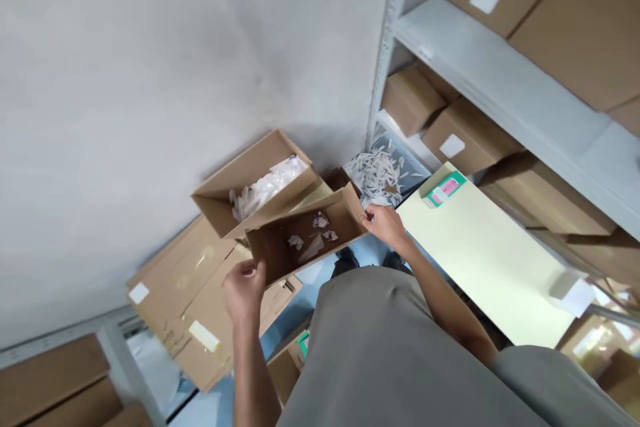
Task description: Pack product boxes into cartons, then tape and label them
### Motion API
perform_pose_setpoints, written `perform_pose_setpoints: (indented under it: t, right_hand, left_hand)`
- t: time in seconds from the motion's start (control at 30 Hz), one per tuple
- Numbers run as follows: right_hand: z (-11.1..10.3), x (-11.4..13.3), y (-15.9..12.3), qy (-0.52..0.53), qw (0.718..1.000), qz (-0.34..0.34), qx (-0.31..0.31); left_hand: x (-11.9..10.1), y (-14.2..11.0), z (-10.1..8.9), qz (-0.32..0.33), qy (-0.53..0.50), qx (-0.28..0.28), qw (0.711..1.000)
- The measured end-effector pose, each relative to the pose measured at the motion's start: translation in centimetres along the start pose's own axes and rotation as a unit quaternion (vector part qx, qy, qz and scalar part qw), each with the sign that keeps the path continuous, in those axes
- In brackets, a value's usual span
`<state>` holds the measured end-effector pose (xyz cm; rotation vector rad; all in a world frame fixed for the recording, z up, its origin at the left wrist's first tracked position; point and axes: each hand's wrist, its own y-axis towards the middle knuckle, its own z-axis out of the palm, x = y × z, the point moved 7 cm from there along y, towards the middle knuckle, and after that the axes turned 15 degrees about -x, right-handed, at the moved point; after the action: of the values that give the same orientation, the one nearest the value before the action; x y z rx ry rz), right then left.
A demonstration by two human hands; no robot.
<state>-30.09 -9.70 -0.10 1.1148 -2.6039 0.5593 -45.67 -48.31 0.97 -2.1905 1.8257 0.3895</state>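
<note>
The narrow carton [273, 250] is held in front of the body by its two ends, one pinched in the curled fingers of the left hand [245, 290], the other between thumb and fingers of the right hand [386, 223]. If one light edge grip slipped, the crumpled paper scraps [321, 219] inside could be spilled, or the larger carton [260, 161] beside it knocked. In that one, white pieces [274, 181] are heaped; farther right, paper strips [375, 172] are piled.

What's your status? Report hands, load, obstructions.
Left hand, right hand: gripping opposite ends of open brown cardboard box. Crumpled white paper scraps inside. Second brown cardboard box close behind.
</note>
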Motion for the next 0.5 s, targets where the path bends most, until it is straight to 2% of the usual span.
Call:
perform_pose_setpoints:
  t: [0.1, 0.2, 0.37, 0.5]
  right_hand:
    - [-2.6, -6.7, -3.0, 0.027, 0.998, 0.055, -0.007]
    - [-5.5, -15.0, -6.7, 0.046, 0.99, 0.13, -0.029]
    - [-10.1, -30.1, -14.6, 0.094, 0.955, 0.266, -0.092]
    - [-13.0, -39.6, -22.1, 0.12, 0.91, 0.358, -0.173]
  left_hand:
    - [-6.5, -2.4, 1.0, 0.079, -0.006, 0.008, 0.997]
    - [-14.6, -7.1, 3.4, 0.187, -0.014, 0.017, 0.982]
    - [-27.4, -18.6, 9.3, 0.373, -0.017, 0.071, 0.925]
    - [-35.1, -28.5, 13.9, 0.496, -0.016, 0.146, 0.856]
